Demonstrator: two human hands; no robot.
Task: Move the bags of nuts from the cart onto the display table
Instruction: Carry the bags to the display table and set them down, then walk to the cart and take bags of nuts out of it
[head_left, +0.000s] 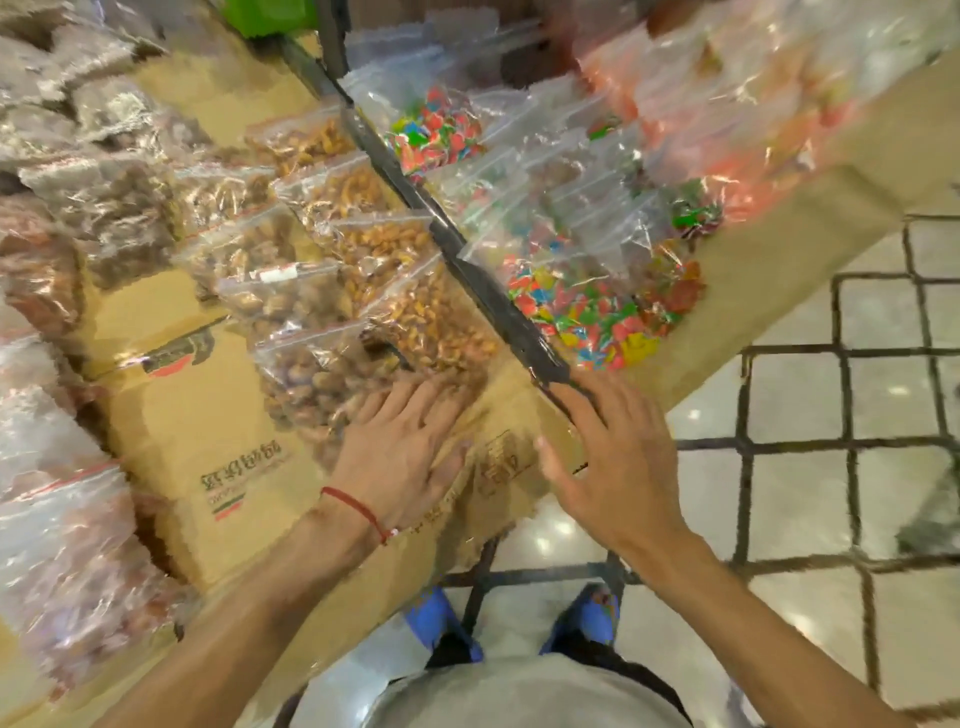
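Clear zip bags of brown nuts (311, 384) lie in overlapping rows on flattened cardboard (208, 415) at the left. My left hand (405, 447), with a red string at the wrist, lies flat with fingers spread on the lower edge of the nearest nut bag. My right hand (608, 452) hovers open and empty just right of it, near the end of a dark metal bar (483, 291) that runs diagonally between the nut side and the bags of coloured candy (582, 306). Which side is the cart and which the display table I cannot tell.
More bags of darker nuts and dried goods (78, 545) crowd the left edge. Orange-red packets (727, 104) are piled at the top right on brown cardboard (779, 270). Tiled floor (831, 467) lies to the right; my blue shoes (436, 623) stand below a metal frame.
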